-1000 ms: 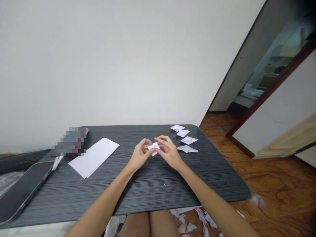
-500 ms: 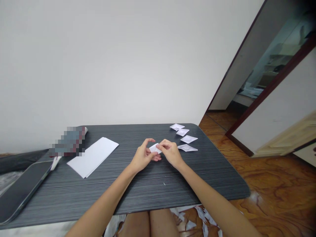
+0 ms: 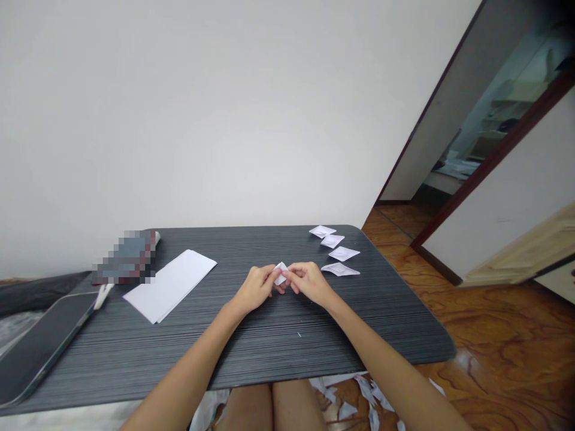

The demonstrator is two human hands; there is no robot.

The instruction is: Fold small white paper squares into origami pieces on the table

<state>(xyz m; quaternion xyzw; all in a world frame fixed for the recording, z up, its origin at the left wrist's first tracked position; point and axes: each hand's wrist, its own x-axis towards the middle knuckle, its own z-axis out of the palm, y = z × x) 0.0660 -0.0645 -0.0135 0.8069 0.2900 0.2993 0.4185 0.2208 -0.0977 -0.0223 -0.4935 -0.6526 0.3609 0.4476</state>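
Note:
A small piece of folded white paper is held up over the middle of the table, its pointed tip upward. My left hand pinches its left side, thumb in front. On the other side, my right hand is closed on the paper with thumb and fingers. The fingers cover the paper's lower part. Several folded paper boats stand in a slanting row to the right of my hands, the nearest paper boat just beyond my right hand.
White paper sheets lie in a stack at the left of the dark table. Further left are a phone, a white cable and a blurred-out object. Paper scraps litter the floor below the table edge.
The folded paper has turned, its tip now upright between my hands. My left hand's fingers, spread before, have closed on it. My right hand has dropped slightly.

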